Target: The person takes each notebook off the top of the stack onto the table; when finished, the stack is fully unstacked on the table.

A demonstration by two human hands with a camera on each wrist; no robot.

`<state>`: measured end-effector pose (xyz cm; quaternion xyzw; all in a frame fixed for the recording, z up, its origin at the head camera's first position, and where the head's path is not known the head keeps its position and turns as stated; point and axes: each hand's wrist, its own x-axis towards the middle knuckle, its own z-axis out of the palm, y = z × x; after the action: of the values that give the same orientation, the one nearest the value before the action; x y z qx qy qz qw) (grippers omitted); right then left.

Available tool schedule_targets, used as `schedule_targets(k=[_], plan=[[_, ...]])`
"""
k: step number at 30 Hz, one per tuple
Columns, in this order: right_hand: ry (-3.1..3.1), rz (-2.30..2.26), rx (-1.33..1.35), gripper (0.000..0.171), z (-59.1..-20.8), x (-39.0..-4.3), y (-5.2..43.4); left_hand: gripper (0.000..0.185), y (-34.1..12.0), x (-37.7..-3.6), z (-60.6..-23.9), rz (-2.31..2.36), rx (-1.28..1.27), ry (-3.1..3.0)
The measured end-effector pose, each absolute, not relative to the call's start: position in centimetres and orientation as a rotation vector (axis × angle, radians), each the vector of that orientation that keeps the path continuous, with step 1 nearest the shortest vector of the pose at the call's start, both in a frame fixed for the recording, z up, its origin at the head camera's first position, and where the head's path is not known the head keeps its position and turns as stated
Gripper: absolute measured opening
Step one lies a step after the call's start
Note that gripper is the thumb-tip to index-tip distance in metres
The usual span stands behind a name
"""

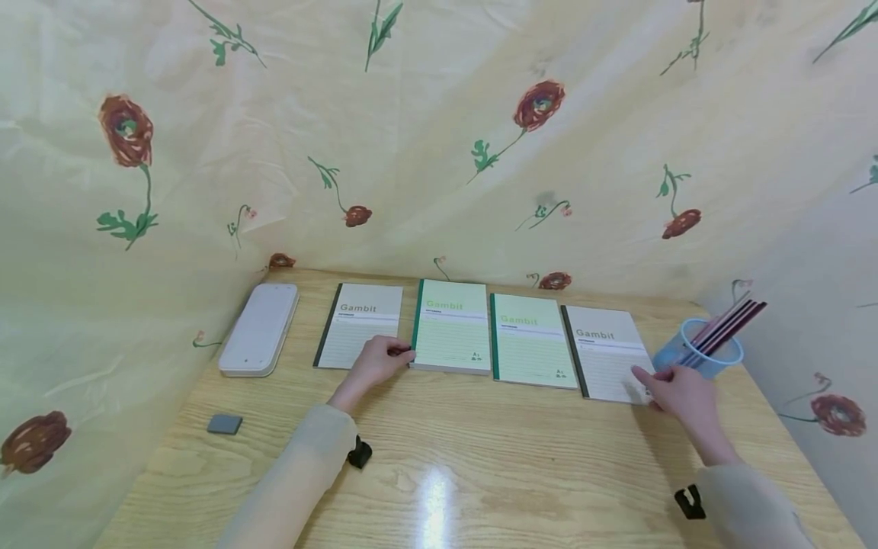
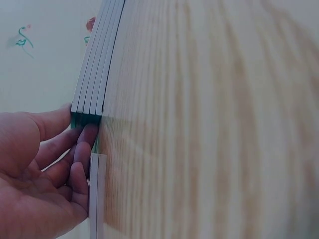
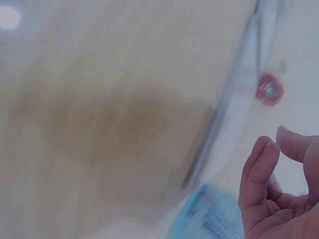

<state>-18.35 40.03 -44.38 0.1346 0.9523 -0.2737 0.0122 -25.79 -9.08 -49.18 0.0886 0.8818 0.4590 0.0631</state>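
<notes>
Beige cloth sleeves (image 1: 295,473) foremost: your left grip (image 1: 376,360), pinching only one corner, could let the stacked, rectangular, pale-green paper notebooks (image 1: 451,328) slip; your right grip (image 1: 688,396) gapes.

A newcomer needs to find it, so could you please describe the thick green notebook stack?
On the wood-grain table, find the left hand, which touches the pale-green Gambit notebook stack. It is green-spined, unlike the dark-spined notebook on its left, and visibly thicker than the green-spined notebook on its right.
</notes>
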Motion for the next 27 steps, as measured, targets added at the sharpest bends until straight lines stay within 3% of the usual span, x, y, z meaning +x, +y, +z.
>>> schedule_targets(k=[6,14,27], plan=[[2.93,-0.918,0.276,0.065,-43.4,-20.9,35.5,0.024,-9.0,-25.7,-49.2,1.396,0.242,2.662],[2.876,-1.11,0.1,0.057,-43.5,-24.1,28.9,0.024,-8.9,-25.7,-48.9,1.396,0.241,2.662],[2.819,-1.151,-0.051,0.044,-46.8,-26.2,21.3,0.023,-8.9,-25.7,-48.9,1.396,0.233,2.668]])
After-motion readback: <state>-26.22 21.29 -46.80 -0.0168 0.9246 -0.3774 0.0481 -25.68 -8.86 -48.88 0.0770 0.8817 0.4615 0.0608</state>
